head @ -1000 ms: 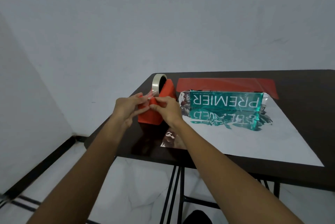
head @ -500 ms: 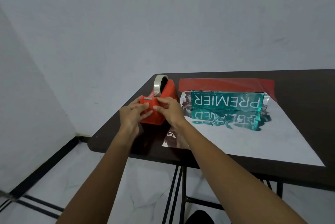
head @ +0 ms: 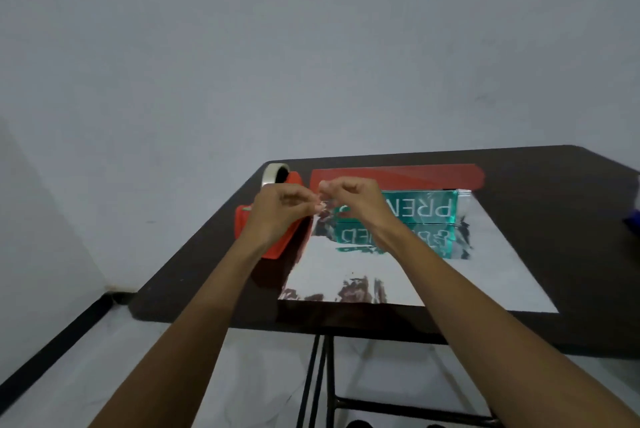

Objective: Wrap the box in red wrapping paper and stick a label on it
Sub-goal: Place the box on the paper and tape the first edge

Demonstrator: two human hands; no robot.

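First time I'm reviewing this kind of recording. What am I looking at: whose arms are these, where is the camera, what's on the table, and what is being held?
There is no machine here. These are a person's two bare arms, filmed by one wide-angle camera worn on their head, looking forward and down. Every picture comes from that camera. The left hand and right hand are raised over a dark table, fingertips together, pinching what looks like a piece of clear tape. On the table lies a shiny silver sheet with a green box printed PREMIER on it. Behind the box is a red strip of paper. A red tape dispenser stands at the left.
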